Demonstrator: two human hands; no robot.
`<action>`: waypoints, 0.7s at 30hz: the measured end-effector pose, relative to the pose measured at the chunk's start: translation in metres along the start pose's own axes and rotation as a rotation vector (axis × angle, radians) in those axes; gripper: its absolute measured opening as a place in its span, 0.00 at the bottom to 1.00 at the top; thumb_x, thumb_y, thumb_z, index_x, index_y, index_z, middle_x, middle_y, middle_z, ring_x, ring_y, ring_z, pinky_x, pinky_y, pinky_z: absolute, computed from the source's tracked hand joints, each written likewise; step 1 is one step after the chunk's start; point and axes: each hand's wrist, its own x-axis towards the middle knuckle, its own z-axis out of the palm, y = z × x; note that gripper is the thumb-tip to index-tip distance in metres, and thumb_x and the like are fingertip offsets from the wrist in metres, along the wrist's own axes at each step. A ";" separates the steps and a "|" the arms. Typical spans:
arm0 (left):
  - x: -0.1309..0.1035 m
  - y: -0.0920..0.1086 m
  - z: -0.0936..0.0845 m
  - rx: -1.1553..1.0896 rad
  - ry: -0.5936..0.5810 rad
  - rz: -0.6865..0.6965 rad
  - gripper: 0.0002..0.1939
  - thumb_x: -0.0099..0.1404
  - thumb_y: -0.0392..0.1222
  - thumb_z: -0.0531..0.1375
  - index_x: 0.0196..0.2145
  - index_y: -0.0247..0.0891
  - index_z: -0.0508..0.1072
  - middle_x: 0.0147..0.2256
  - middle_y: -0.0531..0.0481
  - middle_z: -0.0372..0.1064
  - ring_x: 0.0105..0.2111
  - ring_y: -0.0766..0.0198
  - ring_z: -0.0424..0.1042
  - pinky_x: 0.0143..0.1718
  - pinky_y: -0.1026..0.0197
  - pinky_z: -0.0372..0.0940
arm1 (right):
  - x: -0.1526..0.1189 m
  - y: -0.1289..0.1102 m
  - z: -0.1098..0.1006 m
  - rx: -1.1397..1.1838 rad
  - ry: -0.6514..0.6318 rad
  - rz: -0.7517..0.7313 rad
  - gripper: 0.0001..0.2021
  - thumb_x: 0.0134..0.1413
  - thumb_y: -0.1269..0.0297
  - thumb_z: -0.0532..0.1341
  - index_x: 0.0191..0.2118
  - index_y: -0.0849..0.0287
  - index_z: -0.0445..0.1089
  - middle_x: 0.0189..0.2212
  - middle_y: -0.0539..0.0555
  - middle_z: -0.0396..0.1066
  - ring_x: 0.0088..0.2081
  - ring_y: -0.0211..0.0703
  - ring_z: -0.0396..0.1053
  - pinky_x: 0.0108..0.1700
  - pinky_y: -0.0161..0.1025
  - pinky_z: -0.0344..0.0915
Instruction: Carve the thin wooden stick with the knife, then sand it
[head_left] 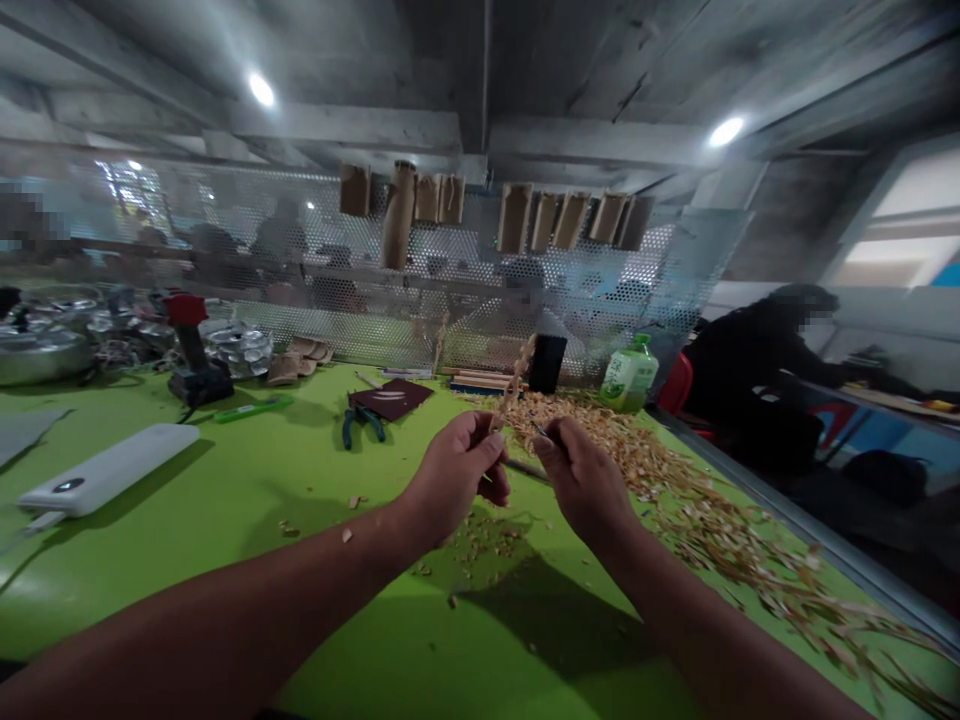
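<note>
We see the left hand (pixel 459 470) pinched shut on a thin pale wooden stick (pixel 516 382) that rises tilted up and away from the fingers; the right hand (pixel 581 478) is clenched on a small dark-tipped tool (pixel 541 432), blade too small and blurred to name, its tip just beside the stick's lower end. Both are raised above the bright green counter (pixel 247 500), near its middle.

Progress, as we judge it: plenty of carving done, going by the wide heap of pale wood shavings (pixel 675 490) spread to the right and a smaller scatter of chips (pixel 480 545) under the hands. This stick looks mid-work; how much is left we cannot tell.

Pose: both forearms reach in from the bottom edge and converge, wrists bent inward, knuckles up, hands near but apart.

Around: blue-handled pliers (pixel 361 424), dark maroon flat wallet (pixel 391 399), white power bank (pixel 109 470), green plastic bottle (pixel 628 375), black box (pixel 547 362), perforated metal screen (pixel 465 290). A person in black (pixel 757 365) sits at right
</note>
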 end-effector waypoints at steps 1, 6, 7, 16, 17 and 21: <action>0.000 0.000 0.000 -0.002 0.000 -0.009 0.07 0.64 0.38 0.56 0.41 0.36 0.64 0.28 0.55 0.64 0.19 0.71 0.66 0.21 0.64 0.67 | 0.000 0.000 0.000 -0.012 0.003 0.002 0.16 0.63 0.48 0.47 0.34 0.55 0.60 0.24 0.49 0.66 0.26 0.42 0.64 0.28 0.35 0.53; -0.001 0.000 0.000 0.025 0.012 -0.032 0.08 0.64 0.39 0.56 0.41 0.37 0.64 0.31 0.53 0.65 0.19 0.71 0.68 0.19 0.64 0.67 | -0.001 -0.003 -0.002 -0.093 0.025 -0.030 0.18 0.62 0.47 0.47 0.36 0.56 0.64 0.26 0.52 0.68 0.28 0.44 0.66 0.28 0.36 0.52; -0.001 0.000 0.000 0.041 0.010 -0.035 0.08 0.64 0.39 0.57 0.41 0.37 0.64 0.32 0.53 0.65 0.19 0.72 0.67 0.18 0.65 0.66 | -0.002 -0.003 -0.002 -0.098 0.025 -0.047 0.18 0.62 0.47 0.47 0.36 0.56 0.64 0.25 0.51 0.68 0.27 0.44 0.65 0.28 0.36 0.52; 0.003 0.000 -0.001 0.147 0.108 0.018 0.06 0.62 0.37 0.58 0.38 0.37 0.66 0.27 0.57 0.62 0.16 0.78 0.52 0.15 0.72 0.50 | -0.003 0.000 0.000 0.085 -0.046 -0.189 0.18 0.66 0.52 0.47 0.31 0.57 0.63 0.24 0.49 0.65 0.26 0.38 0.63 0.29 0.34 0.54; 0.003 -0.001 -0.002 0.156 0.108 0.032 0.05 0.63 0.38 0.58 0.38 0.37 0.67 0.27 0.57 0.61 0.16 0.78 0.52 0.15 0.72 0.50 | -0.003 -0.001 0.000 0.087 -0.046 -0.187 0.18 0.66 0.52 0.47 0.31 0.57 0.64 0.24 0.50 0.66 0.26 0.39 0.64 0.29 0.35 0.54; 0.003 -0.004 -0.005 0.204 0.095 0.056 0.08 0.66 0.42 0.55 0.38 0.36 0.70 0.27 0.54 0.63 0.17 0.75 0.54 0.15 0.71 0.55 | -0.004 -0.002 -0.001 0.061 -0.052 -0.156 0.17 0.66 0.52 0.47 0.33 0.57 0.64 0.24 0.49 0.66 0.25 0.39 0.63 0.28 0.35 0.52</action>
